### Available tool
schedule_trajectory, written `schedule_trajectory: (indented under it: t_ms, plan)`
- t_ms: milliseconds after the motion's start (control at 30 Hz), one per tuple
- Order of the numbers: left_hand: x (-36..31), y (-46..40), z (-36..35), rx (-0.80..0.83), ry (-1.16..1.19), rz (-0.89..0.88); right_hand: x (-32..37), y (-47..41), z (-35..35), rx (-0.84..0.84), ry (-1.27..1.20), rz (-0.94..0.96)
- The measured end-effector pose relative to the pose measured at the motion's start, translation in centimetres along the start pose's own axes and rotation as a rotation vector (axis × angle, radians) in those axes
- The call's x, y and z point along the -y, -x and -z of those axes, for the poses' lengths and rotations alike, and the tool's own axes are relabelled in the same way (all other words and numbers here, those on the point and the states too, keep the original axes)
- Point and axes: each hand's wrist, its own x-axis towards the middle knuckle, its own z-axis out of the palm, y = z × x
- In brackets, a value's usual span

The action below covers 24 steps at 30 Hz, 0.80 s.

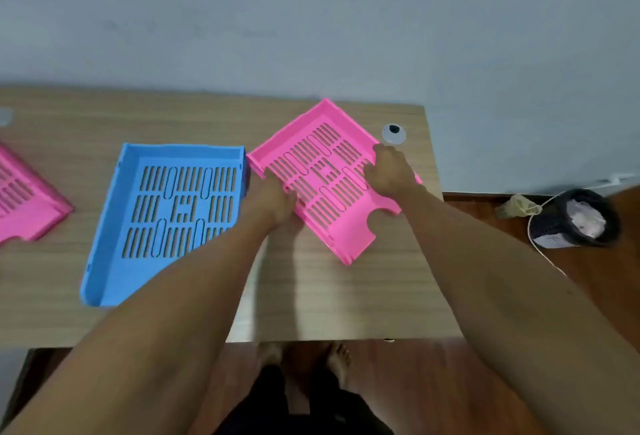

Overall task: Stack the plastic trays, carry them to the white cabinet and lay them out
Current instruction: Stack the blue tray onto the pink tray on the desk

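A pink slotted plastic tray [322, 157] lies turned at an angle on the wooden table [339, 296], towards its right end. My left hand [272, 200] grips its left edge and my right hand [389, 171] grips its right edge. To the left lies a blue slotted tray [138, 226], flat on the table, with my left forearm crossing its near right corner. A second pink tray [24, 199] sits at the far left, cut off by the frame edge. The white cabinet is not in view.
A round grey cable grommet [393, 133] is set in the table just beyond my right hand. A grey wall runs behind the table. On the floor to the right stands a dark waste bin [575, 218] with a white cord beside it. My bare feet show below the table's front edge.
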Motion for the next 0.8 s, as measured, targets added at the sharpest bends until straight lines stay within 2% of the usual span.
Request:
schedule_trajectory:
  t_ms: [67,200,333,433,600,800]
  plan:
    - [0.1,-0.4,-1.8,-0.05,0.067,0.051,-1.1,-1.1,0.1,0.01,0.001,-0.009]
    - [-0.2,-0.1,-5.7,-0.051,0.088,0.218,-3.3,-3.0,-0.2,0.049,0.028,-0.005]
    - [-0.5,-0.1,-8.4,-0.198,0.176,0.272,-5.0,-4.3,-0.9,0.083,0.072,0.008]
    - [-0.7,0.0,-9.1,-0.273,0.222,0.282,-6.0,-4.1,-1.0,0.022,0.082,0.006]
    - [-2.0,0.1,-7.3,-0.274,0.176,0.283,-6.4,-1.6,-0.1,-0.01,-0.023,-0.088]
    - [-2.8,0.9,-4.9,-0.182,0.174,0.222,-7.2,3.3,-1.1,-0.034,-0.187,-0.218]
